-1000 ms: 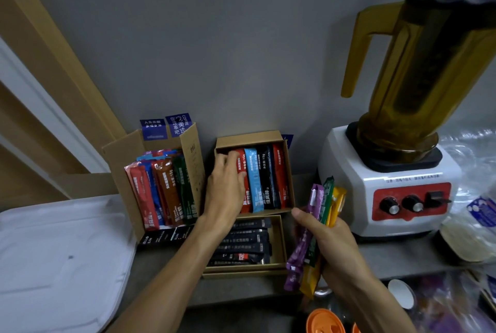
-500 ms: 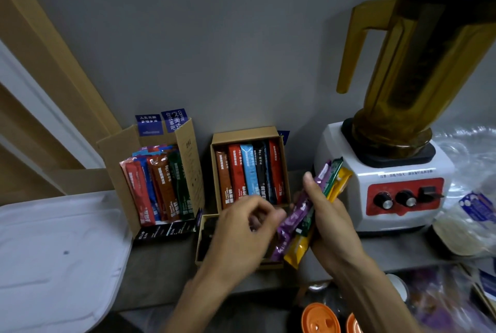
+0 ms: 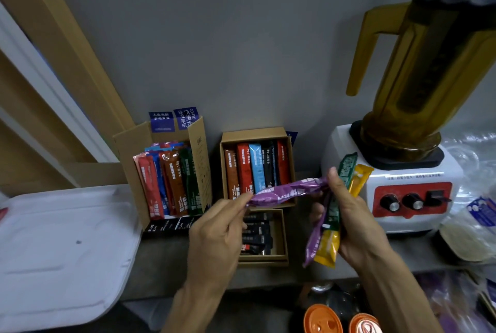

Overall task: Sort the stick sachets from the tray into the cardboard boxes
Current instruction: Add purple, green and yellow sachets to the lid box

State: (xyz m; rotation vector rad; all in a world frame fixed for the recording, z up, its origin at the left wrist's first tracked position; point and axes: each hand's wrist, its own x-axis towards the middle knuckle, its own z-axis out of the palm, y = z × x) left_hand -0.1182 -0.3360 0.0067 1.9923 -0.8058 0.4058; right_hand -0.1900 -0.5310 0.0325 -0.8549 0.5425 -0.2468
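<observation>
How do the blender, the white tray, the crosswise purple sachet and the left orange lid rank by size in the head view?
1. Blender, though the frame cuts it.
2. White tray, also cut off, so these two are unsure.
3. Crosswise purple sachet.
4. Left orange lid, partly cropped.

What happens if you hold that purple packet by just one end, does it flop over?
Probably, yes: the purple packet already bends and wrinkles between the left hand and the right hand. It is likely light, since the fingertips alone pinch it. Its shiny wrapper may be a bit slippery.
</observation>
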